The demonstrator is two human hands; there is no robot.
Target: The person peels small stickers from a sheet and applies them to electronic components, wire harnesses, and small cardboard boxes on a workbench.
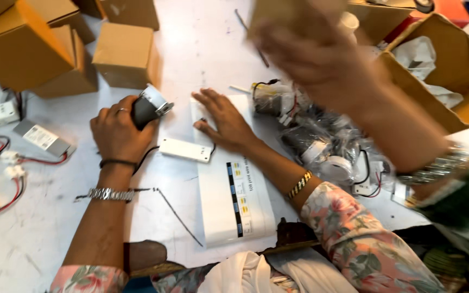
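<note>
Here, the small dark lamp fitting (149,107) sits near the bench's middle, clenched in my left hand (116,132). Its black lead runs to a white driver box (185,150) just beside. My right hand (225,122) lies flat and empty on a flattened white carton (234,217). Bagged fittings (327,149) lie right of it; another person's blurred hand (313,54) hovers above; brown boxes (126,54) crowd the far-left corner.

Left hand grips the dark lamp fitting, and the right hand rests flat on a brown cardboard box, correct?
Not quite. The head view shows the right hand flat on a white box, not a brown one. The left hand does grip the dark lamp fitting.
</note>
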